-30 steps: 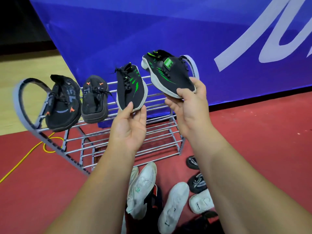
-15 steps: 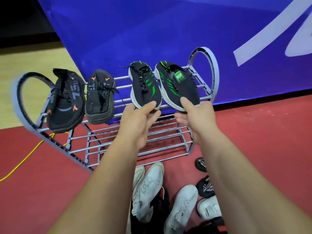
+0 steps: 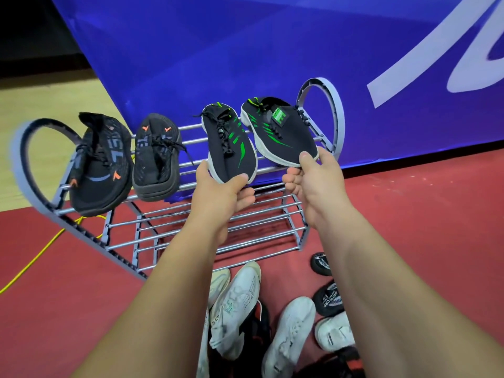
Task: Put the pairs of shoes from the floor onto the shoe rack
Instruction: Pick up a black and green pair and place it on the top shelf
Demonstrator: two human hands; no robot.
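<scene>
Red floor (image 3: 414, 219), white shoes (image 3: 237, 304) partly hidden

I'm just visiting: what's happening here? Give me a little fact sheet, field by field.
Left hand: pinches toe of black knit shoe with green stripes, over top shelf
Right hand: pinches toe of matching shoe with green tag
Rack: grey metal-bar shoe rack
Already placed: black pair with orange marks, top shelf, left
On floor: white sneakers, black shoes, red floor
</scene>
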